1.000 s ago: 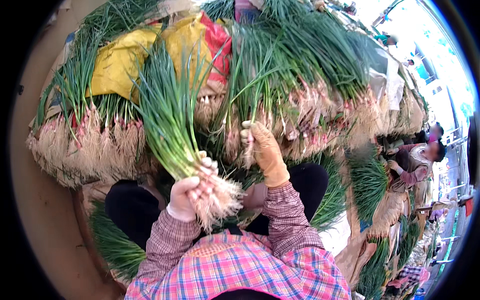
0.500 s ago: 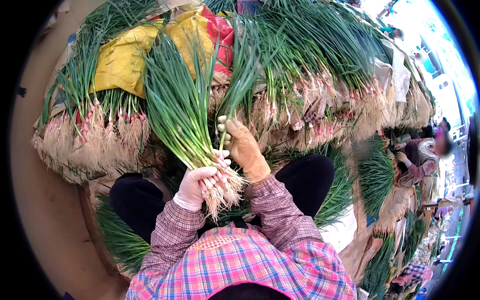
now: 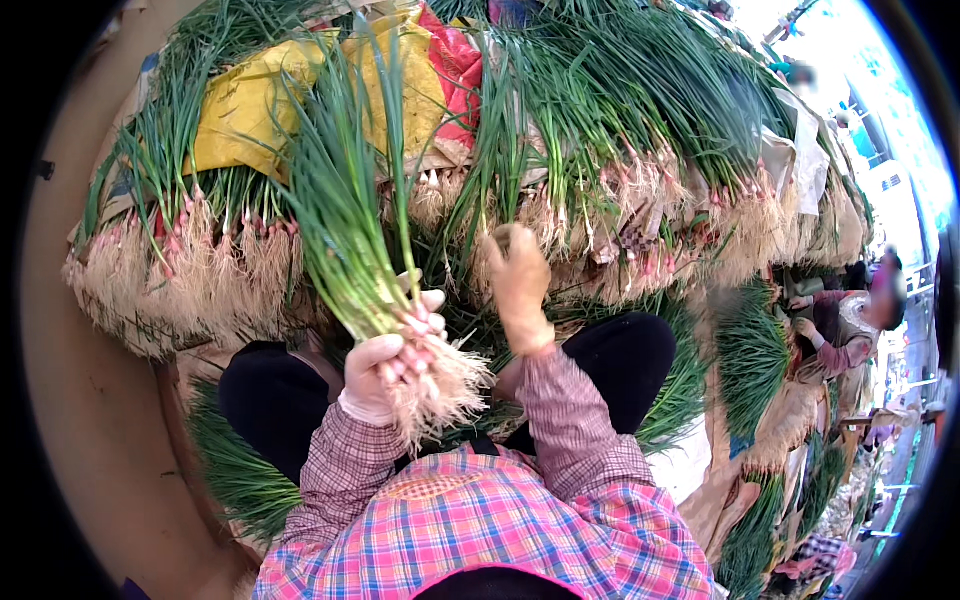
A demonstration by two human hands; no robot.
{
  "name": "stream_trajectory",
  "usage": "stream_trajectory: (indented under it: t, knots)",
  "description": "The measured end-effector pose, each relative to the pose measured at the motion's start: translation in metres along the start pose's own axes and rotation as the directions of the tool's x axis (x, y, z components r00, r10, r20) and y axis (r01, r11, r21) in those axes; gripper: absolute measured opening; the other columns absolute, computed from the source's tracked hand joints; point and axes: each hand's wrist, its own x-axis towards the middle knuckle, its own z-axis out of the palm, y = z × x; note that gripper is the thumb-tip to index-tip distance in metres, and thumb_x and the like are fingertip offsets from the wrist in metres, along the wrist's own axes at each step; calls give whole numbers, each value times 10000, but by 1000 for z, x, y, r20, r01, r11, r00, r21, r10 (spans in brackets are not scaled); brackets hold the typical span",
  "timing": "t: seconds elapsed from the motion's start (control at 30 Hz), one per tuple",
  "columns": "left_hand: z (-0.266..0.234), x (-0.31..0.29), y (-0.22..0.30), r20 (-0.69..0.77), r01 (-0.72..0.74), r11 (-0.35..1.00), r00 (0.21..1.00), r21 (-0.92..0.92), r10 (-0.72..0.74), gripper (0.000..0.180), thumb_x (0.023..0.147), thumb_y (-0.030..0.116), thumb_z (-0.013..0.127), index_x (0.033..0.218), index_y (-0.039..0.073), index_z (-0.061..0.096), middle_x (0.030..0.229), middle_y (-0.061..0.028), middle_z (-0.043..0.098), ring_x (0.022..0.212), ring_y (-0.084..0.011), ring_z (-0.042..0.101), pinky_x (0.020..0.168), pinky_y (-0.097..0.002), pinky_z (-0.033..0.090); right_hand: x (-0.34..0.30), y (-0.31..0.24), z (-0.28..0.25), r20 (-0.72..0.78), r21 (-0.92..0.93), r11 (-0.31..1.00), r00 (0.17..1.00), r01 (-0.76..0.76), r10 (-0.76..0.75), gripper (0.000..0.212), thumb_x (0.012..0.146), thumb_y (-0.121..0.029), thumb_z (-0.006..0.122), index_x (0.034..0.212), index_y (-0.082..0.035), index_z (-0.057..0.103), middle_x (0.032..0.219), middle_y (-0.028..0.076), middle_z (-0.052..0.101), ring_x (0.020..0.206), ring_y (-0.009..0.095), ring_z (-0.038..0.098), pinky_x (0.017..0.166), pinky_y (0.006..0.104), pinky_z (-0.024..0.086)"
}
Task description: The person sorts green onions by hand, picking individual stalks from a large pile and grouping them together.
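Note:
My left hand (image 3: 375,370), in a pale glove, is closed round a bunch of spring onions (image 3: 345,235) just above the roots. Their green leaves point away from me to the upper left. The pinkish bulbs and shaggy pale roots (image 3: 437,388) hang over the near side of the hand. To the right of the bunch is my right hand (image 3: 518,285), in a tan glove, its fingers curved but apart and nothing visible in them. It hovers in front of the heaped spring onions (image 3: 545,200), whose roots face me.
Yellow sacking (image 3: 250,110) and a red sheet (image 3: 455,75) lie over part of the heap. More spring onions (image 3: 235,470) rest by my left knee and others (image 3: 660,380) by my right knee. A person (image 3: 845,325) sits at the right among more bunches (image 3: 752,360).
My right hand has let go of a spring onion beside the bunch and moved right, its fingers spreading. The left hand, still round the bunch, has shifted slightly left.

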Motion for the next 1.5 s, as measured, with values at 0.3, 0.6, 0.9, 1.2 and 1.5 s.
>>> stream_trajectory:
  t: [0.3, 0.6, 0.9, 1.2, 1.5]
  knots:
    - [-23, -1, -8, -175, 249, 958, 959, 145, -223, 529, 752, 34, 534, 1257, -77, 419, 1027, -174, 600, 728, -209, 605, 772, -344, 519, -38, -15, -7, 367, 566, 804, 929, -183, -47, 248, 829, -228, 671, 966, -22, 648, 877, 46, 622, 810, 127, 587, 712, 248, 470]
    - [2, 1, -6, -168, 129, 991, 978, 42, -120, 593, 701, 47, 573, 1253, -82, 399, 1055, -181, 579, 831, -240, 603, 786, -367, 522, -9, -47, 9, 638, 770, -51, 770, -636, 17, 228, 902, -186, 578, 1072, -36, 610, 880, 16, 636, 606, 44, 464, 479, 176, 411]
    - [-1, -5, -9, -65, 71, 987, 995, -143, -81, 452, 692, 81, 581, 1124, -4, 476, 1121, -182, 522, 909, -259, 560, 685, -310, 530, -10, -20, 55, 719, 390, -692, 670, -607, -182, 135, 934, -158, 504, 951, -36, 559, 638, -17, 483, 486, 44, 403, 405, 162, 342]
    - [8, 1, -11, -2, 64, 987, 998, -148, -65, 716, 649, 86, 624, 1313, 20, 364, 1049, -105, 498, 945, -216, 496, 778, -315, 472, 1, 51, 11, -200, -193, 981, 977, 34, -74, 197, 803, -199, 663, 875, -47, 562, 764, 119, 574, 706, 308, 578, 616, 396, 462]
    - [-4, 5, -20, -131, 70, 996, 989, 55, -62, 524, 689, 18, 549, 1203, -16, 453, 1178, -181, 542, 1122, -300, 525, 996, -431, 407, 3, -13, -47, 523, 511, 670, 813, -539, 256, 146, 802, -171, 673, 841, -31, 661, 737, 45, 639, 673, 183, 615, 617, 321, 473]
